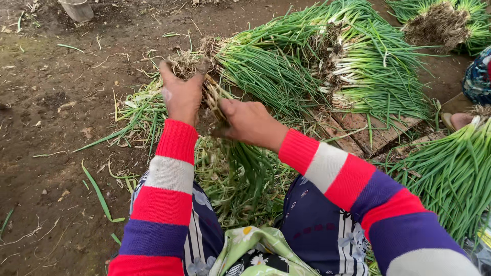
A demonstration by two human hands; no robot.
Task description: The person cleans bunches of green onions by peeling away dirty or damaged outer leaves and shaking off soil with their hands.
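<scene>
I hold a bunch of green onions [250,168] between both hands, roots up and green leaves hanging down between my knees. My left hand [181,94] grips the muddy root end [186,65] at the top. My right hand [250,122] is closed around the pale stalks just below the roots. Both arms wear sleeves striped red, white and purple.
Large piles of bundled green onions [327,66] lie ahead and to the right [450,174], partly on a wooden board [373,133]. Another bundle [440,23] sits at top right. Trimmed leaves litter the bare soil [56,102]. Another person's foot [458,121] shows at the right edge.
</scene>
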